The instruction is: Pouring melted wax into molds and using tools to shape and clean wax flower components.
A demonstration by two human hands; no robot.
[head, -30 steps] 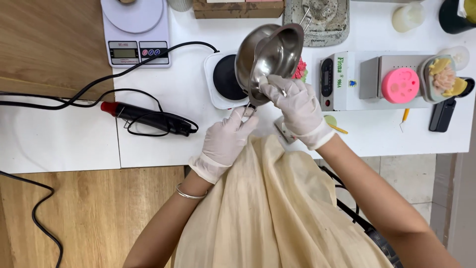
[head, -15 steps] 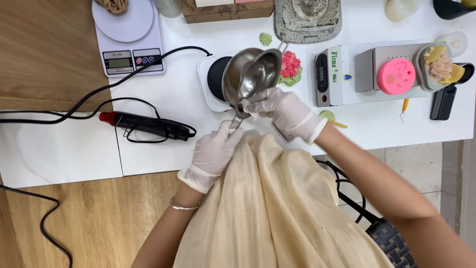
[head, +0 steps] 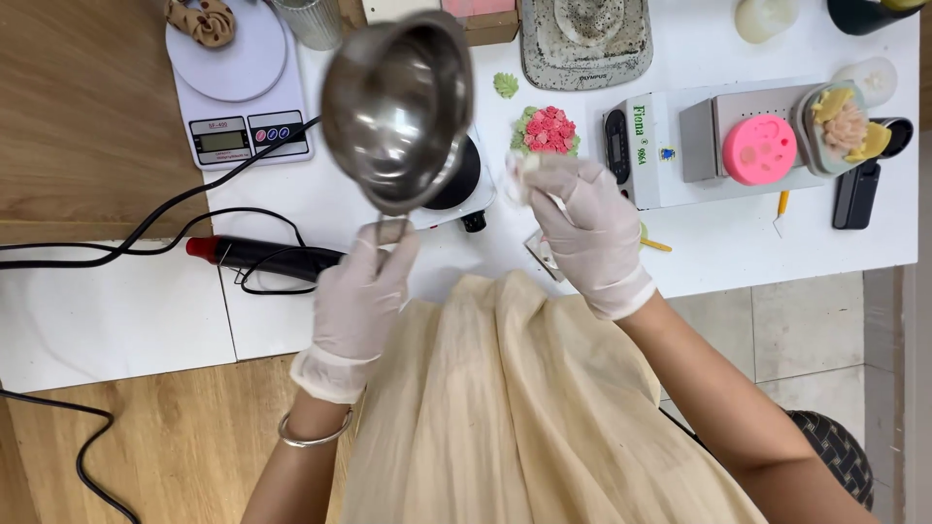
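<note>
White table (head: 738, 243): L hand (head: 354, 301) holds steel pot (head: 398, 107); R hand (head: 582, 228) w/ tissue (head: 529, 175).

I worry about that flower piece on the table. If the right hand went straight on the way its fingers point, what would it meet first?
Probably the pink and green flower piece: the right hand, holding a crumpled white wad, points up-table toward it. Its height above the table is unclear, so it might pass over.

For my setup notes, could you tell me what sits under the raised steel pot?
Under the steel pot, a black-topped hot plate shows on the white table; the pot covers its left part.
</note>
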